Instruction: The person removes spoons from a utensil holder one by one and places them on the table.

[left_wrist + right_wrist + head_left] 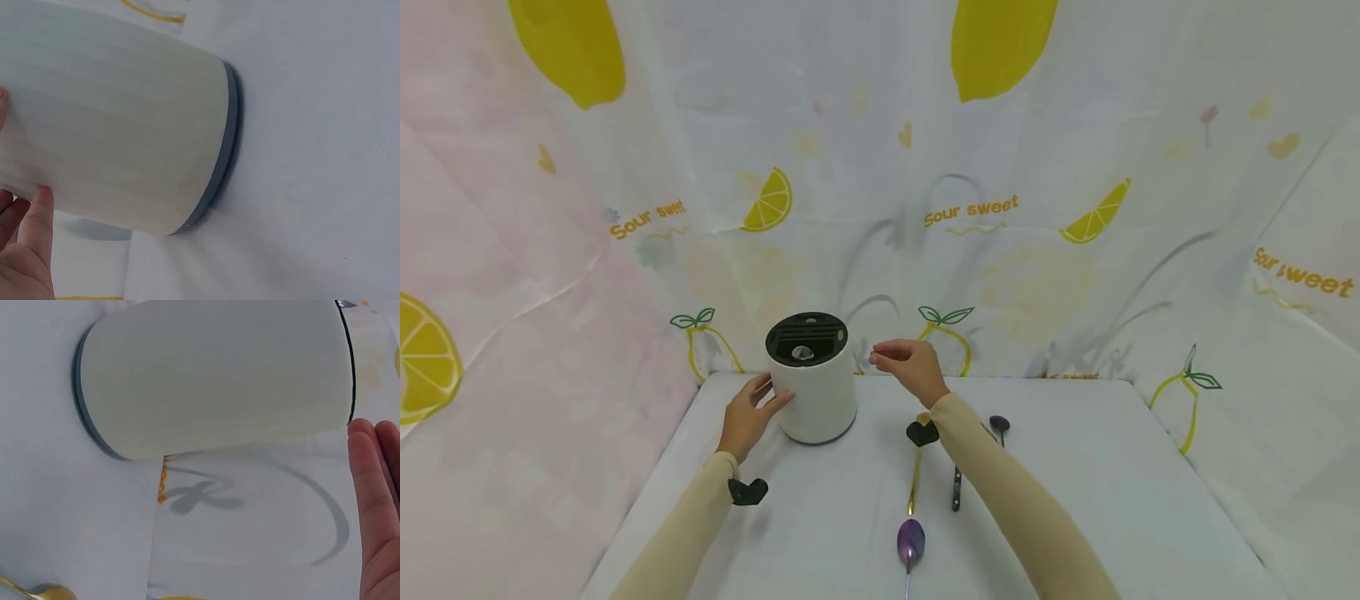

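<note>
A white round utensil holder point(816, 400) with a black slotted top point(807, 333) stands upright toward the back of the table. A shiny silver piece point(802, 353) shows in that top, too small to name. My left hand point(748, 417) touches the holder's left side, thumb toward the front; in the left wrist view its thumb point(39, 215) lies fairly straight against the wall. To the right of the holder, my right hand point(913, 367) is raised near rim height, holding nothing. Its fingers point(372, 481) look straight and close together in the right wrist view.
On the white table point(835, 533) lie a gold spoon point(915, 479), partly behind the right wrist strap, and a purple spoon point(912, 542) at the front. A black-handled utensil point(957, 490) and a dark spoon point(999, 424) lie partly under the right forearm. A lemon-print curtain point(865, 167) hangs behind.
</note>
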Demonstrator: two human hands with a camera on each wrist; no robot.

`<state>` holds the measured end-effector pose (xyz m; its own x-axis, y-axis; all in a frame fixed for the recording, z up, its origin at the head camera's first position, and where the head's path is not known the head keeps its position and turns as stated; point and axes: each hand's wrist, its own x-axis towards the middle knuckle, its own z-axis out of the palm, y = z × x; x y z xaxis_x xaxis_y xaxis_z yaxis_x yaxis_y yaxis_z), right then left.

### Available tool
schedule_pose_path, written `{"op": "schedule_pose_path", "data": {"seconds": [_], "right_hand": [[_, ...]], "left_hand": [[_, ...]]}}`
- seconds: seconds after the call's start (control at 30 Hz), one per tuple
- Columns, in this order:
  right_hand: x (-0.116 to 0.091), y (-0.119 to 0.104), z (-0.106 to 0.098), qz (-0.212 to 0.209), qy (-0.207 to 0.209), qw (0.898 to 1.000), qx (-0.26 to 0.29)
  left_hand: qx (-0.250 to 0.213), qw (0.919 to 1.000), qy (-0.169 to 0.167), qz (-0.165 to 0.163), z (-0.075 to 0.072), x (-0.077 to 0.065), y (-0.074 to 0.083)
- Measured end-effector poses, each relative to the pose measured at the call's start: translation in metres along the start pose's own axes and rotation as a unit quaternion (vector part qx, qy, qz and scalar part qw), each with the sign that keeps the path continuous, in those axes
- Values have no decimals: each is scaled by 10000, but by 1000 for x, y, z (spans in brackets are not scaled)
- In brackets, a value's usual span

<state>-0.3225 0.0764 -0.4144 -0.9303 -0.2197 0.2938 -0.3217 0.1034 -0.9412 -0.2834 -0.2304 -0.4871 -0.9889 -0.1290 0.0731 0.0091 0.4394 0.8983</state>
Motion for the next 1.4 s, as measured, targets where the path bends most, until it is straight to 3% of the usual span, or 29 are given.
{"op": "schedule_pose_path", "data": {"seconds": [0.23, 0.47, 0.9, 1.4], "right_hand": [[18, -16, 21, -199, -47, 9997, -153], [27, -30, 40, -350, -354, 9985, -214], [32, -25, 61, -513, -479, 9974, -153], [43, -32, 85, -711, -791, 9934, -440]], "left_hand": [[-32, 10000, 11, 28, 0, 0, -2], [-73, 9999, 5, 85, 0, 1, -5], [-23, 9999, 94, 73, 1, 1, -5], [-128, 9997, 167, 109, 1, 1, -3]]}}
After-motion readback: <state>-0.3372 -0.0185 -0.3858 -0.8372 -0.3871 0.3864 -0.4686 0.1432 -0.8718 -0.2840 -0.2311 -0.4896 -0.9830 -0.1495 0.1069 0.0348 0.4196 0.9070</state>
